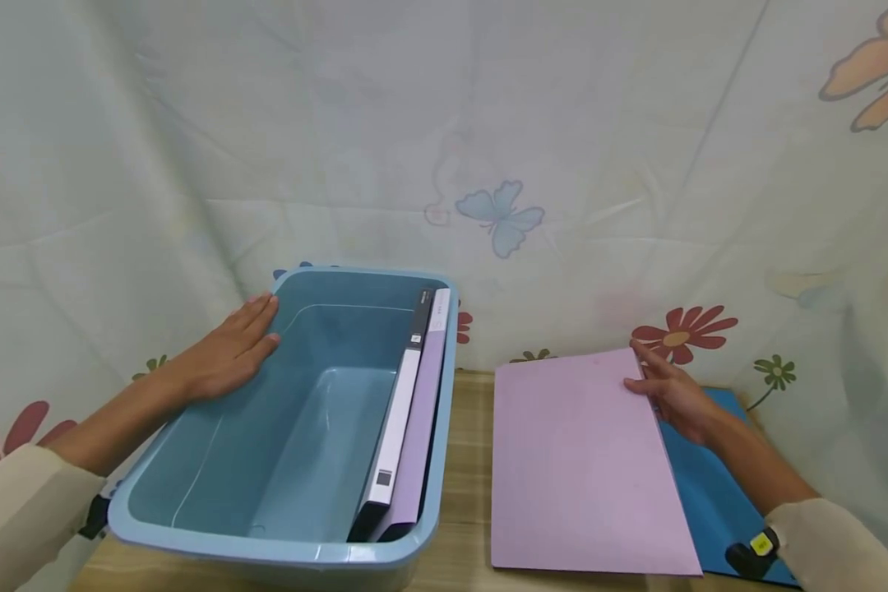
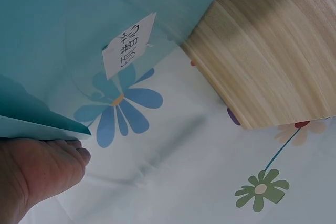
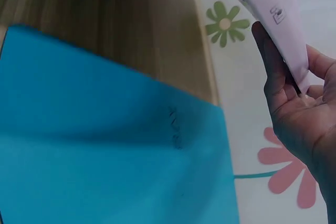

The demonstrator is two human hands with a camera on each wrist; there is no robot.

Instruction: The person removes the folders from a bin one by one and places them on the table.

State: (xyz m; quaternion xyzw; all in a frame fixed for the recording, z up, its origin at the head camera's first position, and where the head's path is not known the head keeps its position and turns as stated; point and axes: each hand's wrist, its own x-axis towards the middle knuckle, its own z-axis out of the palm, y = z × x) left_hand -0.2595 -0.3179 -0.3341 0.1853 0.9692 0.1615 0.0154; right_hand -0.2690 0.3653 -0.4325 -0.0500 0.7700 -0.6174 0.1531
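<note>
My left hand (image 1: 229, 349) lies on the left rim of a blue plastic bin (image 1: 281, 555), its fingers stretched out along the edge. Inside, against the bin's right wall, stand a white-and-black file box (image 1: 400, 423) and a lilac file (image 1: 423, 411). My right hand (image 1: 677, 399) pinches the right edge of a lilac folder (image 1: 585, 469), thumb on the front face and fingers behind. In the right wrist view the folder (image 3: 281, 17) is seen edge-on in the hand (image 3: 310, 114). Below that hand, a blue folder (image 1: 718, 485) lies on the table, partly covered by the lilac one.
The wooden table (image 1: 466, 460) shows between bin and folders. Behind it hangs a pale cloth (image 1: 355, 148) printed with flowers and butterflies. A small white label with handwriting (image 2: 128, 45) is on the bin's outer side in the left wrist view.
</note>
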